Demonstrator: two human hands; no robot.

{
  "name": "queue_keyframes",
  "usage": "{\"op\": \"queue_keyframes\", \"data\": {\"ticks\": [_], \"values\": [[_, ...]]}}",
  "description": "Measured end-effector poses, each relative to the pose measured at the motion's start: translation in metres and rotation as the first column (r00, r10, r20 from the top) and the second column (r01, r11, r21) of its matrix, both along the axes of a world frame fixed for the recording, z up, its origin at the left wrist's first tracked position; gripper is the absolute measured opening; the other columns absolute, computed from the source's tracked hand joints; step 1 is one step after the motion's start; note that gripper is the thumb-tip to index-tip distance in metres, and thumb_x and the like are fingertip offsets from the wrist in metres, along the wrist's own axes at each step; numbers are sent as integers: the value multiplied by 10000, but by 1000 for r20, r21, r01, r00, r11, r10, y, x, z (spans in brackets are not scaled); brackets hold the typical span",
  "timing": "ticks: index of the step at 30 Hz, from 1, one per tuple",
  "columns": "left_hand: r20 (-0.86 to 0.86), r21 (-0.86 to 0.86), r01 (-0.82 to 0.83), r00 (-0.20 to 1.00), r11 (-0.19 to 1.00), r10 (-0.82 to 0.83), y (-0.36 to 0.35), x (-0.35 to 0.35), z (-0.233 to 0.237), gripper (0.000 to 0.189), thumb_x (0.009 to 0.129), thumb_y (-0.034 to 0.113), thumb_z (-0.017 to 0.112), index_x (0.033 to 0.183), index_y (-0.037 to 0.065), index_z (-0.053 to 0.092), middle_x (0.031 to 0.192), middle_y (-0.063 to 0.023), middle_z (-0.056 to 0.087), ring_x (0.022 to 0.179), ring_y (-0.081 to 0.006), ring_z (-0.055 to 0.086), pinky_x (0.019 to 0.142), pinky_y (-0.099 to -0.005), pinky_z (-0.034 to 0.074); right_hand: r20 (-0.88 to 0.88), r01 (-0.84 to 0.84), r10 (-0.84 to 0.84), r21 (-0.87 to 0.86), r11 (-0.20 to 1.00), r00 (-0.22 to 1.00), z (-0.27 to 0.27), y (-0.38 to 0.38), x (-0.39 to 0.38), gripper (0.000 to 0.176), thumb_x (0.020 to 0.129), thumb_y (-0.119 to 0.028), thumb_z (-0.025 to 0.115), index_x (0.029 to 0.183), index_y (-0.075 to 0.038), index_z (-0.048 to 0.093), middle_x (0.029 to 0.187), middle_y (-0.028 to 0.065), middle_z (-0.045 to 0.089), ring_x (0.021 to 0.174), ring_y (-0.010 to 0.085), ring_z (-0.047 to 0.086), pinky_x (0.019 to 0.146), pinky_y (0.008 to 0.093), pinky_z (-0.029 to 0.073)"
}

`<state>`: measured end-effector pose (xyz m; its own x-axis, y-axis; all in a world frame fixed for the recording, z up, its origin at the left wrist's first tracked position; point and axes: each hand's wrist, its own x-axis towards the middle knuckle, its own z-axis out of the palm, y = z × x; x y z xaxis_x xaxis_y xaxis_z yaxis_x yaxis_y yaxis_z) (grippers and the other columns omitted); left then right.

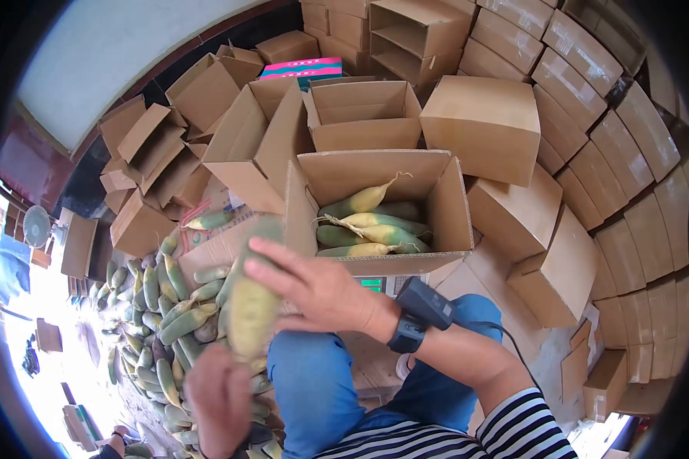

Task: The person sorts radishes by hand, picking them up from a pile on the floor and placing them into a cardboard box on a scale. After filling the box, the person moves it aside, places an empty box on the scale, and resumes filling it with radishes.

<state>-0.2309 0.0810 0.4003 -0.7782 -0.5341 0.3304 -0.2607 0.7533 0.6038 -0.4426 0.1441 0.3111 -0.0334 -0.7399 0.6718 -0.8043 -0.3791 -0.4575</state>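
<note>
My right hand (318, 287) is closed around a large green radish (251, 314), green at the top and yellowish below, held upright over my left knee. Motion smears the radish. Just under its lower end is my left hand (218, 398), too blurred to show how its fingers lie or whether it touches the radish. In front of me an open cardboard box (383, 264) holds several green radishes (367, 199) with thin root tips. A large heap of green radishes (184, 325) spreads over the floor to my left.
Behind the open box stand more open cardboard boxes (364, 138). Flattened cartons are stacked high on the right (582, 145). Below the front box a scale's lit display (372, 284) shows. A fan (37, 227) stands at the far left.
</note>
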Motion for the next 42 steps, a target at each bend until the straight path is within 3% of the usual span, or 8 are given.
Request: {"op": "queue_keyframes", "data": {"ticks": [2, 10, 17, 23, 25, 30, 35, 42], "values": [[43, -65, 253, 967, 965, -250, 11, -28, 9, 145, 885, 92, 622, 838, -2, 521, 710, -168, 492, 592, -318, 492, 543, -385, 398, 36, 173, -170, -113, 979, 985, -1, 5, -14, 718, 733, -179, 785, 1370, -114, 460, 1370, 186, 536, 968, 312, 663, 747, 375, 564], [13, 309, 155, 986, 938, -168, -28, -45, -40, 380, 913, 120, 632, 1253, -19, 536, 1276, -170, 532, 777, -169, 613, 699, -284, 513, 335, 508, -559, 235, 829, 758, -8, 16, -76, 679, 727, -295, 805, 1278, -66, 479, 1255, 153, 591, 751, 256, 684, 666, 355, 546], [201, 498, -162, 977, 852, 68, -58, 32, -163, 319, 909, 109, 653, 1185, -10, 546, 1180, -140, 549, 754, -175, 632, 669, -286, 528, 906, -96, -417, 423, 901, 73, -34, 10, -112, 498, 899, -370, 686, 1234, -53, 497, 1135, 93, 620, 885, 233, 704, 771, 309, 560], [277, 521, -297, 946, 800, 171, -68, 69, -215, 298, 901, 104, 663, 1149, -19, 553, 1129, -154, 548, 747, -192, 665, 633, -298, 536, 625, -134, -742, 779, 613, 243, -121, 33, -164, 336, 906, -304, 664, 1123, -50, 626, 1056, 72, 664, 898, 210, 701, 750, 305, 560], [326, 527, -370, 919, 765, 221, -76, 85, -236, 336, 892, 148, 673, 1158, -22, 557, 1107, -190, 565, 811, -264, 674, 656, -326, 543, 72, 323, -676, 838, 440, 734, -126, 33, -164, 200, 856, -250, 642, 896, -57, 680, 919, 143, 701, 783, 297, 694, 744, 386, 555], [561, 197, -418, 790, 887, 248, -73, 151, -333, 414, 852, 272, 684, 1142, -5, 580, 1097, -250, 588, 995, -409, 612, 832, -453, 526, -334, 566, -498, 693, 447, 801, -107, 27, -152, 224, 860, -257, 633, 975, -65, 648, 886, 197, 683, 871, 391, 657, 758, 492, 527], [896, -4, -536, 374, 844, 241, -46, 195, -365, 422, 808, 266, 709, 1133, 34, 572, 1213, -164, 564, 1152, -359, 544, 896, -463, 490, -260, 616, -562, 424, 664, 785, -39, 16, -102, 300, 893, -124, 625, 1177, -44, 577, 1172, 179, 599, 985, 352, 625, 814, 421, 517], [715, -271, -329, 560, 905, 418, -72, 228, -411, 409, 745, 116, 658, 1138, 42, 571, 1284, -136, 540, 1237, -325, 485, 982, -444, 408, -229, 457, -398, 349, 818, 888, -29, 11, -44, 288, 872, -34, 638, 1158, -20, 606, 1171, 161, 600, 1005, 350, 620, 857, 385, 513]]}}
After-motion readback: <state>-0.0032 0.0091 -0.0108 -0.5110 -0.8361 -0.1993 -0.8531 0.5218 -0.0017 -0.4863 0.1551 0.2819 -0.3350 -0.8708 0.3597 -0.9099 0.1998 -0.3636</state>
